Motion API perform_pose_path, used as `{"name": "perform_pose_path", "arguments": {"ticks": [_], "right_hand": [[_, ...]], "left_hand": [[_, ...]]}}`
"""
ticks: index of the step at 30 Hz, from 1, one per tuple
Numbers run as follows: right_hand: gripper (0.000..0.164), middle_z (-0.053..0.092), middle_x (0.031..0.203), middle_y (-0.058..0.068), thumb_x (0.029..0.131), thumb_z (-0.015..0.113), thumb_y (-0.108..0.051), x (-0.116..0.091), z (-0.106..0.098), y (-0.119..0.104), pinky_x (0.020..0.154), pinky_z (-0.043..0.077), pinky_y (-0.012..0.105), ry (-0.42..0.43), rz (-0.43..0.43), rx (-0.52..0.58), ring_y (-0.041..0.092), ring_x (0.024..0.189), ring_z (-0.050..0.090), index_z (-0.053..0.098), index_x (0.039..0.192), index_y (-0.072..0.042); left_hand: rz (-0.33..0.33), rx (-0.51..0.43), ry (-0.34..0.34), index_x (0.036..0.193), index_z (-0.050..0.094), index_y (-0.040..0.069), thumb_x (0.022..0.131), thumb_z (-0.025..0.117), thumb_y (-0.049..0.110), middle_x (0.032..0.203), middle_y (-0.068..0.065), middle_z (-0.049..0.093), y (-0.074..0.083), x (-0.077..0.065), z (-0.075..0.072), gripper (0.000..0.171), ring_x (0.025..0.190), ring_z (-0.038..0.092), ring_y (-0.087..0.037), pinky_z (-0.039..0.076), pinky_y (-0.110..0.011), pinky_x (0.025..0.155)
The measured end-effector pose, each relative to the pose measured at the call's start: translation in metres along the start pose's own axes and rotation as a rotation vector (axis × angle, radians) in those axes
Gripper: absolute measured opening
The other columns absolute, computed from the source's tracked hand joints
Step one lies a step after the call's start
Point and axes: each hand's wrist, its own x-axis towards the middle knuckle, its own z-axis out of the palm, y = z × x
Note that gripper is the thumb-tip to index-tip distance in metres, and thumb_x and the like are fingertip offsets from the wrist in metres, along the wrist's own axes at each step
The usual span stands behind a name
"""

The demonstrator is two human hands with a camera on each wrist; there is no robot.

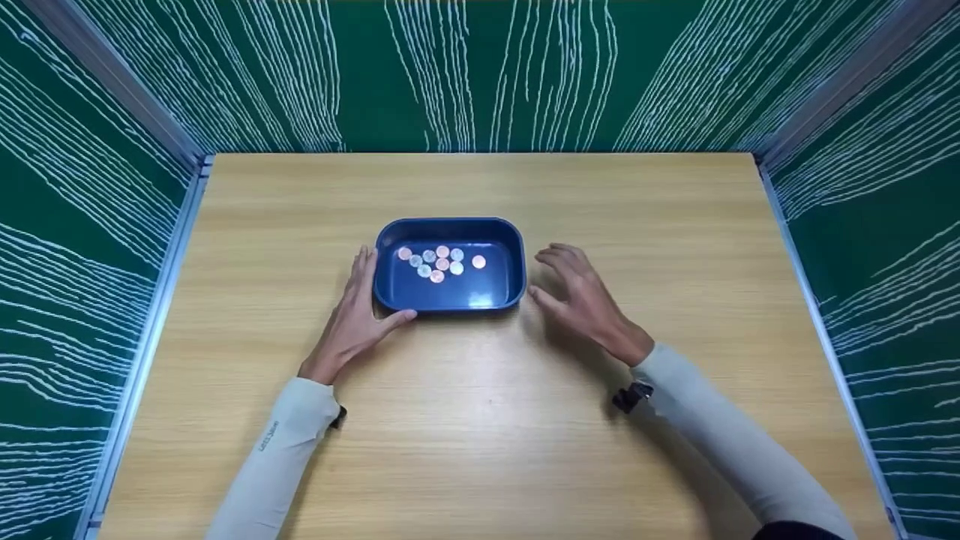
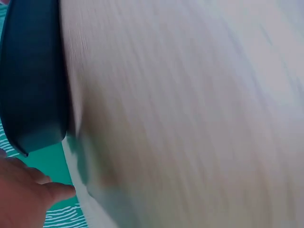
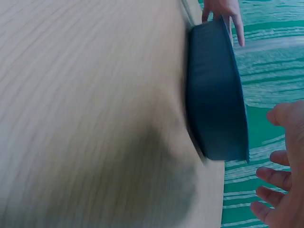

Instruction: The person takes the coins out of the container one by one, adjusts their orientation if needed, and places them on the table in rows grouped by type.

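A dark blue rectangular tray [image 1: 397, 296] with rounded corners stands on the table, slightly left of the middle. Several copper and silver coins [image 1: 442, 264] lie flat inside it, mostly grouped left of centre, with one copper coin [image 1: 479, 262] apart to the right. My left hand [image 1: 358, 304] is at the tray's left side, fingers straight along the wall and thumb at the near corner. My right hand [image 1: 577, 292] hovers just off the right side with fingers spread and nothing held. In the right wrist view, a gap separates those fingers from the tray [image 3: 216, 90].
The wooden table [image 1: 480, 420] spreads around the tray on all sides. Green panels [image 1: 367, 75] with white wavy lines stand behind it and along both sides, with metal frame bars [image 1: 825, 315] at the edges.
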Motion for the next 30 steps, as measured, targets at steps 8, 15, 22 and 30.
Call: {"name": "perform_pose_path", "arguments": {"ticks": [8, 15, 22, 30], "right_hand": [[0.044, 0.065, 0.144, 0.023, 0.102, 0.08, -0.018, 0.014, 0.016, -0.012, 0.122, 0.045, 0.054, -0.035, -0.058, 0.061, 0.039, 0.14, 0.055, 0.069, 0.138, 0.005], [0.042, 0.063, 0.146, 0.019, 0.103, 0.079, -0.018, 0.035, 0.023, -0.023, 0.122, 0.046, 0.05, -0.118, 0.01, 0.103, 0.035, 0.14, 0.055, 0.071, 0.14, 0.002], [0.042, 0.064, 0.144, 0.02, 0.102, 0.081, -0.014, 0.06, 0.031, -0.026, 0.119, 0.05, 0.053, -0.221, 0.111, 0.172, 0.037, 0.135, 0.061, 0.071, 0.14, 0.002], [0.041, 0.067, 0.138, 0.021, 0.1, 0.082, -0.007, 0.078, 0.04, -0.023, 0.108, 0.058, 0.054, -0.29, 0.15, 0.217, 0.041, 0.124, 0.07, 0.071, 0.138, 0.006]], "left_hand": [[-0.034, -0.124, -0.007, 0.179, -0.001, 0.027, 0.091, 0.089, 0.049, 0.186, -0.01, 0.0, -0.002, 0.003, 0.011, 0.127, 0.17, 0.01, -0.037, 0.016, -0.065, 0.133], [-0.054, -0.236, 0.007, 0.179, -0.001, 0.022, 0.093, 0.089, 0.04, 0.186, -0.009, 0.005, -0.001, 0.007, 0.017, 0.126, 0.168, 0.017, -0.038, 0.017, -0.062, 0.134], [-0.078, -0.308, 0.011, 0.178, -0.004, 0.014, 0.095, 0.087, 0.036, 0.185, -0.013, 0.005, -0.001, 0.009, 0.023, 0.126, 0.168, 0.018, -0.039, 0.019, -0.061, 0.134], [-0.033, -0.341, 0.058, 0.177, -0.001, 0.006, 0.092, 0.09, 0.027, 0.184, -0.018, 0.01, -0.004, 0.012, 0.024, 0.126, 0.166, 0.023, -0.04, 0.02, -0.058, 0.134]]}}
